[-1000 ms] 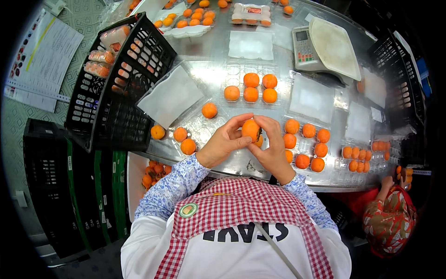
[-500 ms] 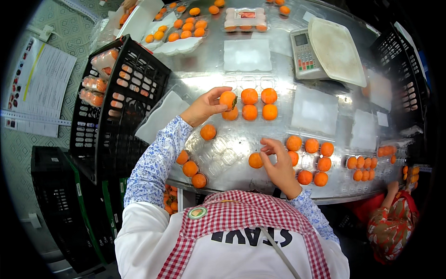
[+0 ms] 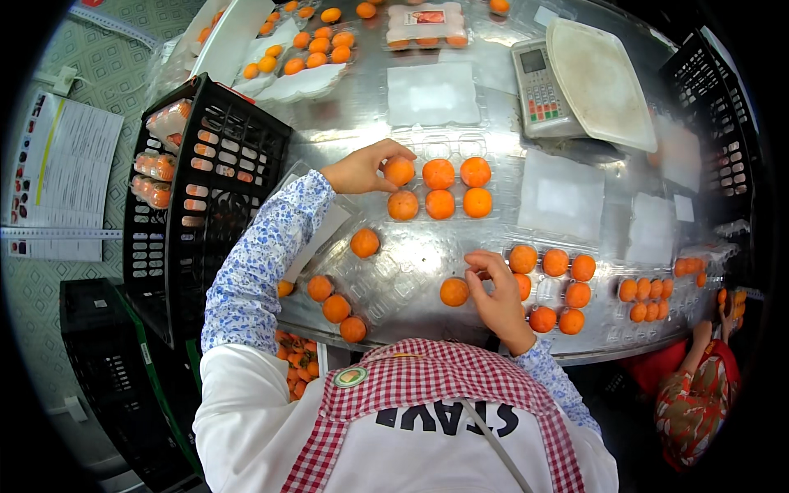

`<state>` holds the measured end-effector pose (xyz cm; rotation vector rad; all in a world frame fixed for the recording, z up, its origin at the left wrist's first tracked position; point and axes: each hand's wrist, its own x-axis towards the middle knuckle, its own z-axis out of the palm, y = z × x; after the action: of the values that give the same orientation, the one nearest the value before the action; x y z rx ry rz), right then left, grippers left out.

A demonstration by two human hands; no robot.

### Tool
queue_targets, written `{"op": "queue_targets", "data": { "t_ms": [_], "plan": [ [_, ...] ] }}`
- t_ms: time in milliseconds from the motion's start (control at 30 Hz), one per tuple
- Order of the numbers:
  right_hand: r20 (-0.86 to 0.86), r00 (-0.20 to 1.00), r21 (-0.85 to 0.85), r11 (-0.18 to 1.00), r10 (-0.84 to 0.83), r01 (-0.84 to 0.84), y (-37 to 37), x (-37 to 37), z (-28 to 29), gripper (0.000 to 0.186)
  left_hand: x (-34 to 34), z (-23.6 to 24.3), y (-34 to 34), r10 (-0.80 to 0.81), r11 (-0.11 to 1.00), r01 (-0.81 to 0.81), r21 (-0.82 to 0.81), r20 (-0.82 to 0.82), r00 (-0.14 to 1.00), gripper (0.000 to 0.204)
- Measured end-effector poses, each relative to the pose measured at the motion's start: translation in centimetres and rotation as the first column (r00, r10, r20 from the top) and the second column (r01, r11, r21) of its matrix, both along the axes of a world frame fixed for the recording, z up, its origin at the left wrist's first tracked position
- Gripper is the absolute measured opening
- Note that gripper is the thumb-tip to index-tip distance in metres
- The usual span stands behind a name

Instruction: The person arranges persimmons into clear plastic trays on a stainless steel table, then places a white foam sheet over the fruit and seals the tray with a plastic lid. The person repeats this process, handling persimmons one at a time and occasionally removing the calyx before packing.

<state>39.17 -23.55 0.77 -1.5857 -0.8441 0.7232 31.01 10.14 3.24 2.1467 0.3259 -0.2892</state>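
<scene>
Shiny steel worktop [image 3: 427, 214] fills my view. A second ago both hands met on one orange fruit; now my left hand [image 3: 362, 168] has carried that fruit [image 3: 399, 171] up and pinches it into the far clear tray [image 3: 440, 185], making six there in two rows of three. My right hand [image 3: 493, 292], fingers curled, touches a loose fruit [image 3: 454, 292]. Four more lie loose at left.

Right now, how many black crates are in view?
3: a tilted black crate left of the table, another black crate lower left on the floor, and one black crate at the right edge. More may be hidden.
</scene>
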Motion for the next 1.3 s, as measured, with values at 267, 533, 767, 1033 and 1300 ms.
{"op": "queue_targets", "data": {
  "t_ms": [267,533,767,1033,1300],
  "plan": [
    [-0.018,0.999,-0.073,0.997,-0.028,0.027,-0.9,-0.1,-0.8,0.022,0.6,-1.2,0.6,-0.300,0.847,0.289,0.446,-0.048,0.953,0.060],
    [-0.066,0.998,-0.099,0.995,-0.024,0.018,-0.9,-0.4,-1.2,0.020,0.9,-2.5,0.6,-0.456,0.720,0.387,0.576,-0.029,0.890,0.054],
    [-0.094,0.995,-0.148,0.989,-0.034,0.020,-1.2,-0.6,-1.6,0.020,1.0,-2.8,1.2,-0.530,0.731,0.457,0.507,-0.001,0.848,0.049],
    [-0.116,0.993,-0.186,0.983,-0.027,0.005,-1.4,-0.6,-1.5,0.021,1.1,-2.2,1.2,-0.486,0.793,0.417,0.444,0.048,0.873,0.049],
    [-0.111,0.994,-0.189,0.982,-0.027,0.005,-1.4,-1.1,-2.1,0.021,1.4,-2.9,1.6,-0.506,0.765,0.452,0.460,-0.006,0.862,0.058]
  ]
}}
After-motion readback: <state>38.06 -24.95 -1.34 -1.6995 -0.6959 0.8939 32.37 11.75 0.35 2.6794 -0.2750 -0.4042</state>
